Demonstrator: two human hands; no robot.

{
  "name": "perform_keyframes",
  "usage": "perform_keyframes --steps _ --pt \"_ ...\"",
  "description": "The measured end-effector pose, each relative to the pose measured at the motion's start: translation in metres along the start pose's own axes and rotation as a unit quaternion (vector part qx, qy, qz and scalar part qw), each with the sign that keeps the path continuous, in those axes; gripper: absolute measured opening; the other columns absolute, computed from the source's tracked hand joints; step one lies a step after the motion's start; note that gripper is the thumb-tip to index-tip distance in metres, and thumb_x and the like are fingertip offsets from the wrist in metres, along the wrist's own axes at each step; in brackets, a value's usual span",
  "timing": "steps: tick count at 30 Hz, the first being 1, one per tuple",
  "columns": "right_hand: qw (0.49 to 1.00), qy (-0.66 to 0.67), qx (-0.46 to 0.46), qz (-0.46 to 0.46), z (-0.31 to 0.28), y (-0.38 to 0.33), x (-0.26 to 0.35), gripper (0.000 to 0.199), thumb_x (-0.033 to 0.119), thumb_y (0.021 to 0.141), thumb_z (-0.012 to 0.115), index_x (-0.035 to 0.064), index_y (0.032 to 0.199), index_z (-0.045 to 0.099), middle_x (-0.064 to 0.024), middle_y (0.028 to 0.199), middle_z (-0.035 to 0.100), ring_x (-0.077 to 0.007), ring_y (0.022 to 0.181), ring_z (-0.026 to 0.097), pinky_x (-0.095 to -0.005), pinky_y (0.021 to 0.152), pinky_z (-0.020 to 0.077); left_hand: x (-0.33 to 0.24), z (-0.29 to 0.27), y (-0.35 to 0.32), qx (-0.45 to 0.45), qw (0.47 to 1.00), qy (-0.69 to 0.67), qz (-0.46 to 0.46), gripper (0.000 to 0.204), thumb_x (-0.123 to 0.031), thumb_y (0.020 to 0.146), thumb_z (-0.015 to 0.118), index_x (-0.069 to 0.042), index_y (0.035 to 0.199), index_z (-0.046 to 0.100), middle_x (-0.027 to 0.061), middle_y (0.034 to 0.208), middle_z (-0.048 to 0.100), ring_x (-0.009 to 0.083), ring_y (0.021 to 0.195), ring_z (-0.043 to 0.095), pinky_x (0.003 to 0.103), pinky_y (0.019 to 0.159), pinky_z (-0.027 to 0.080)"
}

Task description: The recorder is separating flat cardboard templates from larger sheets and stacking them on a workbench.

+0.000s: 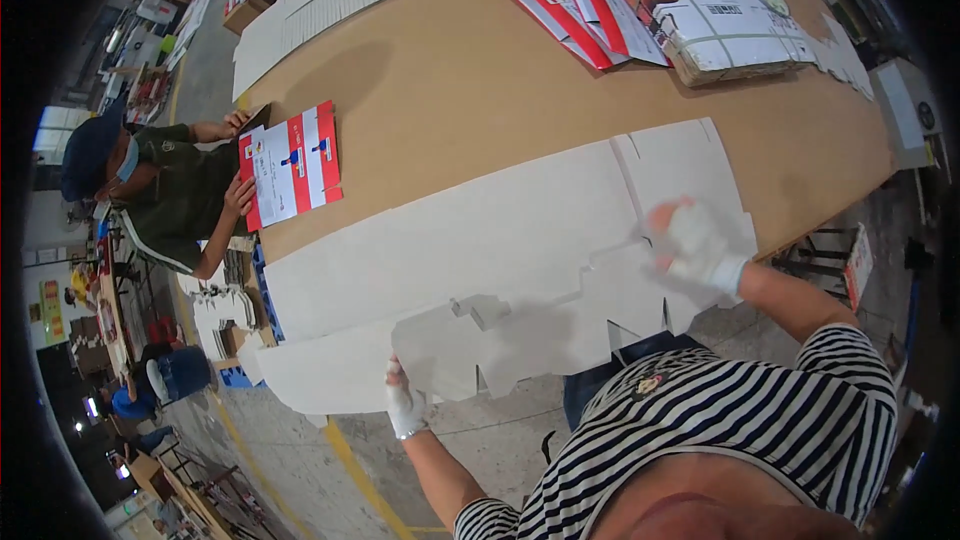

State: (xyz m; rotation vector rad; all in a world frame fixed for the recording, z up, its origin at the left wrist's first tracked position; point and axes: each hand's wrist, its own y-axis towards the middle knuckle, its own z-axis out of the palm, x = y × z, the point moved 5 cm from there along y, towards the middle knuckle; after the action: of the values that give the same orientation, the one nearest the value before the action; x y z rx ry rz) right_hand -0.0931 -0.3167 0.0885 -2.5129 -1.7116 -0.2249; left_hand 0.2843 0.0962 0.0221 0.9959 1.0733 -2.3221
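Observation:
My left hand (403,402), in a white glove with bare fingertips, grips the left edge of a flat die-cut cardboard blank (440,350), pale grey side up. This blank has notches and a small raised flap near its middle. It lies over a larger white cardboard sheet (480,220) spread along the near side of the table. Above the right end of the white cardboard is my right hand (698,245), also gloved. Motion smears its fingers, so whether it touches the cardboard cannot be told.
Across the brown tabletop (430,110), a co-worker (170,170) handles a red and white printed carton (292,165). Folded red and white cartons (590,15) lie beside a strapped bundle (710,15) at the far right. Stacked cardboard (225,310) stands at the left end.

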Motion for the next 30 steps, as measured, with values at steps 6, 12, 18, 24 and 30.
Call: perform_keyframes --steps 6,12,18,24,30 --pt "0.953 0.108 0.101 -0.264 0.047 0.029 0.106 0.075 0.048 0.084 0.065 0.0082 0.145 0.044 -0.0142 0.152 0.039 -0.0306 0.145 0.031 -0.0587 0.119 0.0145 0.022 0.002 -0.009 -0.01 1.0 0.01 0.001 0.069 -0.041 0.086 0.074 -0.002 0.136 0.047 0.0085 0.125 0.059 0.0211 0.111 0.058 0.037 0.092 0.05" --pt "0.935 0.109 0.132 -0.311 0.074 0.032 0.111 0.076 0.047 0.086 0.062 0.0118 0.149 0.039 -0.0123 0.159 0.031 -0.0307 0.149 0.024 -0.0597 0.12 0.0095 0.018 0.006 0.0 -0.206 0.965 0.159 0.033 0.046 -0.021 0.092 0.067 0.004 0.127 0.054 0.0114 0.107 0.065 0.019 0.086 0.062 0.031 0.078 0.052" --pt "0.928 0.087 0.076 -0.355 0.079 0.017 0.101 0.069 0.045 0.086 0.062 0.0224 0.148 0.043 -0.0076 0.158 0.033 -0.0304 0.149 0.023 -0.0595 0.12 0.0088 -0.02 0.091 -0.039 -0.253 0.84 0.418 0.235 0.036 -0.014 0.092 0.067 0.009 0.118 0.06 0.0149 0.098 0.069 0.0198 0.083 0.064 0.031 0.075 0.052" --pt "0.925 0.098 0.054 -0.362 0.084 0.001 0.083 0.064 0.044 0.086 0.062 0.0267 0.145 0.047 -0.0047 0.159 0.032 -0.0299 0.149 0.021 -0.0588 0.12 0.0092 -0.013 0.279 -0.128 -0.264 0.548 0.698 0.379 0.04 -0.007 0.085 0.07 0.007 0.121 0.061 0.0217 0.103 0.069 0.0325 0.089 0.068 0.034 0.074 0.054" --pt "0.924 0.105 0.075 -0.359 0.083 -0.001 0.073 0.053 0.039 0.083 0.063 0.0157 0.13 0.06 -0.0069 0.156 0.037 -0.0307 0.147 0.025 -0.0594 0.119 0.0127 0.06 0.434 -0.182 -0.118 0.478 0.77 0.405 0.061 -0.004 0.075 0.07 -0.001 0.134 0.054 0.0183 0.121 0.064 0.0317 0.103 0.067 0.039 0.082 0.056"
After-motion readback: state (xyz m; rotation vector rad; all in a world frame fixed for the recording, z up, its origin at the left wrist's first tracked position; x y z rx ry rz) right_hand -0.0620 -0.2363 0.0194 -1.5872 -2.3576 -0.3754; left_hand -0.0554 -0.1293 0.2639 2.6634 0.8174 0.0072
